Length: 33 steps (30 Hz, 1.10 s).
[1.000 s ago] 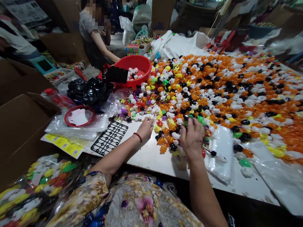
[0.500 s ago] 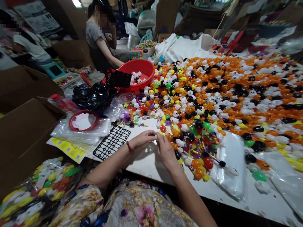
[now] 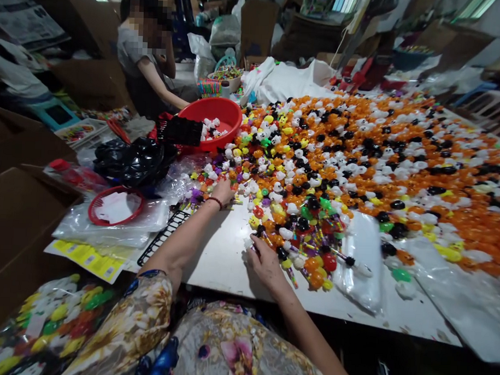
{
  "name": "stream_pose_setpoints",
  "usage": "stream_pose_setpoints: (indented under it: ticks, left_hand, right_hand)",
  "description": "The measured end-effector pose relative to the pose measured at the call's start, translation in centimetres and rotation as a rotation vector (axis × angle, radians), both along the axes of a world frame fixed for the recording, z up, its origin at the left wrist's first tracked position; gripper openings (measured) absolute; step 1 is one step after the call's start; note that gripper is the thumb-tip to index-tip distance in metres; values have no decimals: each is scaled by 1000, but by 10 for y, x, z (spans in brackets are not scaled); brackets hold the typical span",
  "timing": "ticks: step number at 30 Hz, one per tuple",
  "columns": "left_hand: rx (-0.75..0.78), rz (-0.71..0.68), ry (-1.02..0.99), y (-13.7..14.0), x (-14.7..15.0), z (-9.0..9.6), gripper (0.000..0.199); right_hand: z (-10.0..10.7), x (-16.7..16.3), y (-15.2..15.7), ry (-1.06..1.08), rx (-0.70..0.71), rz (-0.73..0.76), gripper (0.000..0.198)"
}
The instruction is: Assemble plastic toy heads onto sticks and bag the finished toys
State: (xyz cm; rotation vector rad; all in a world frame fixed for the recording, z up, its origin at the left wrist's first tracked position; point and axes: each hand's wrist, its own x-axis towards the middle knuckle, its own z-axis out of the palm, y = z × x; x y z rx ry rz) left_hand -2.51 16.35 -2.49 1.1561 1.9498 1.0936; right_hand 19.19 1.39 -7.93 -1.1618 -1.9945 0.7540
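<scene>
My left hand (image 3: pixel 222 192), with a dark red bead bracelet (image 3: pixel 215 201) at the wrist, reaches to the near left edge of a pile of small plastic figures (image 3: pixel 279 161). Its fingertips are hidden, so I cannot see whether it grips anything. My right hand (image 3: pixel 266 264) is low over the white tabletop (image 3: pixel 214 263), thumb and fingers pinched around a small white piece (image 3: pixel 248 242). Close to its fingers lie several colourful sticks with figure heads (image 3: pixel 288 268). Beneath my left forearm a black plastic grid (image 3: pixel 164 236) is partly covered.
A red basin (image 3: pixel 231 118) holds white pieces. Left of my arm are a red basket (image 3: pixel 99 218), clear bags (image 3: pixel 84 225) and yellow sheets (image 3: pixel 91 258). A stack of clear bags (image 3: pixel 360 262) lies at right. A co-worker (image 3: pixel 141 69) sits beyond the basin.
My hands were together over the tabletop; now they are apart. My left hand has moved forward and left to the pile. My right hand has lowered toward me, and the view has turned right.
</scene>
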Motion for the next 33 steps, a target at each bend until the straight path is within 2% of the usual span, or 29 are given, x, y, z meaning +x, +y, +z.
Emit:
stream_pose_setpoints:
  ticks: [4, 7, 10, 13, 15, 19, 27, 33]
  left_hand:
    - [38, 64, -191, -18, -3, -10, 28]
    - [76, 52, -378, -42, -1, -9, 23]
    - [104, -39, -658, -75, 7, -3, 19]
    - [77, -168, -1048, -109, 20, 1, 30]
    - [47, -195, -1159, -127, 29, 1, 32]
    - [46, -171, -1171, -147, 45, -6, 38]
    - [29, -213, -1120, -162, 60, -8, 48]
    - [62, -309, -924, -168, 66, -11, 52]
  right_hand:
    - [11, 7, 4, 54, -61, -17, 35]
    - [19, 6, 7, 91, -49, 6, 35]
    - [27, 3, 7, 119, -24, 23, 37]
    - [34, 1, 5, 132, 1, 15, 37]
    - [38, 1, 2, 137, 24, 10, 36]
    - [41, 2, -3, 108, 82, 10, 35]
    - [41, 13, -7, -29, 205, 11, 35]
    - [41, 18, -7, 35, 166, 60, 32]
